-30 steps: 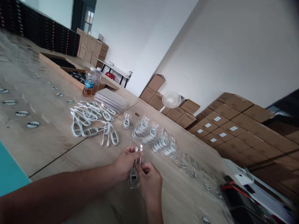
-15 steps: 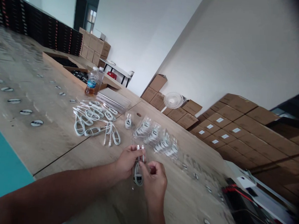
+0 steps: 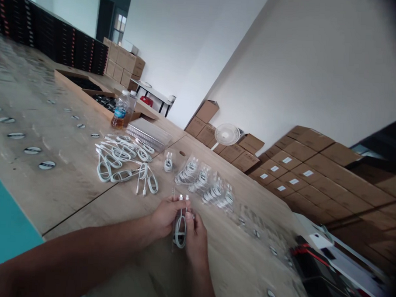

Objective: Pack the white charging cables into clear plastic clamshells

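A coiled white charging cable (image 3: 180, 235) is between my hands over the table, its two plugs pointing away from me. My left hand (image 3: 165, 215) pinches it just below the plugs, thumb across the strands. Fingers curled, my right hand (image 3: 197, 236) grips the coil from the right side. Clear plastic seems to lie around or behind the coil; its outline is hard to make out. Beyond my hands sit rows of coiled cables in clear packs (image 3: 201, 181) and one single packed cable (image 3: 168, 162). Loose white cables (image 3: 122, 156) are heaped to the left.
Bottles (image 3: 120, 112) stand by a stack of clear plastic trays (image 3: 148, 133) and an open carton (image 3: 98, 98) of dark items. Oval labels (image 3: 32, 150) dot the table. Brown boxes (image 3: 315, 171) and a white fan (image 3: 227, 134) are beyond its far edge.
My right hand has shifted left and closed in along the coil's side. The left hand keeps its pinch near the plugs. The view has shifted slightly.
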The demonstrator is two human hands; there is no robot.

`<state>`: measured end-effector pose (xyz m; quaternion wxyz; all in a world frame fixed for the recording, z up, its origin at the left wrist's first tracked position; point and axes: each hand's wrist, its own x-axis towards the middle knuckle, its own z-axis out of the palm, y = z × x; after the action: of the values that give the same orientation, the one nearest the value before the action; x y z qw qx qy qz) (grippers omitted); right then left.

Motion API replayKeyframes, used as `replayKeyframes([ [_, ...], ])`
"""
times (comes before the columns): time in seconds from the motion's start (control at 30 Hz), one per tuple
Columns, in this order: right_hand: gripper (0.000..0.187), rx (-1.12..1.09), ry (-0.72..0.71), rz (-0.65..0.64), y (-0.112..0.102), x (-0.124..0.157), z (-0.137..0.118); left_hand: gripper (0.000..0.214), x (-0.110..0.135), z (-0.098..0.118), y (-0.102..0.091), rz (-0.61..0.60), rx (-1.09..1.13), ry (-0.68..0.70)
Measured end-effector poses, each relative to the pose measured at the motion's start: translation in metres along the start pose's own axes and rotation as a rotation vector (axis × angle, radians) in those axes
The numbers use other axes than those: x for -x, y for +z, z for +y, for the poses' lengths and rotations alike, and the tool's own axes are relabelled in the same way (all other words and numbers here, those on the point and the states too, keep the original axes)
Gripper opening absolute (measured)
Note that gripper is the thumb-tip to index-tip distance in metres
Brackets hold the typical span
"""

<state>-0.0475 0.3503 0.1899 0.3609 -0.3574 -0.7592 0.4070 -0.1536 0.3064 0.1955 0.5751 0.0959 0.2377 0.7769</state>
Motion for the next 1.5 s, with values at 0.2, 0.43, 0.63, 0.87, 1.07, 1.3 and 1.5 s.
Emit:
replayKeyframes([
  [0.2,0.043,-0.157,0.069,0.004,-0.005,0.002,-0.003,0.029,-0.002,0.003,0.002,-0.101,-0.047,0.042],
  [0.43,0.036,-0.253,0.073,0.191,-0.011,0.003,0.004,0.044,0.001,0.000,0.004,-0.093,-0.152,0.110],
  [0.63,0.037,-0.262,0.087,0.205,-0.008,0.005,0.000,0.043,0.002,0.001,0.006,-0.045,-0.274,0.186],
  [0.87,0.034,-0.289,0.095,0.253,-0.007,0.011,-0.008,0.052,-0.005,-0.004,0.002,-0.076,-0.336,0.253],
  [1.07,0.041,-0.048,0.100,0.248,-0.010,0.006,-0.002,0.042,-0.006,-0.011,0.000,-0.033,-0.437,0.310],
  [1.3,0.063,0.320,-0.013,0.328,-0.008,0.005,-0.001,0.029,-0.001,-0.016,0.002,-0.072,-0.372,0.224],
  [1.5,0.072,0.479,0.002,0.293,-0.007,0.005,-0.004,0.032,0.007,-0.013,0.010,-0.013,-0.227,0.143],
])
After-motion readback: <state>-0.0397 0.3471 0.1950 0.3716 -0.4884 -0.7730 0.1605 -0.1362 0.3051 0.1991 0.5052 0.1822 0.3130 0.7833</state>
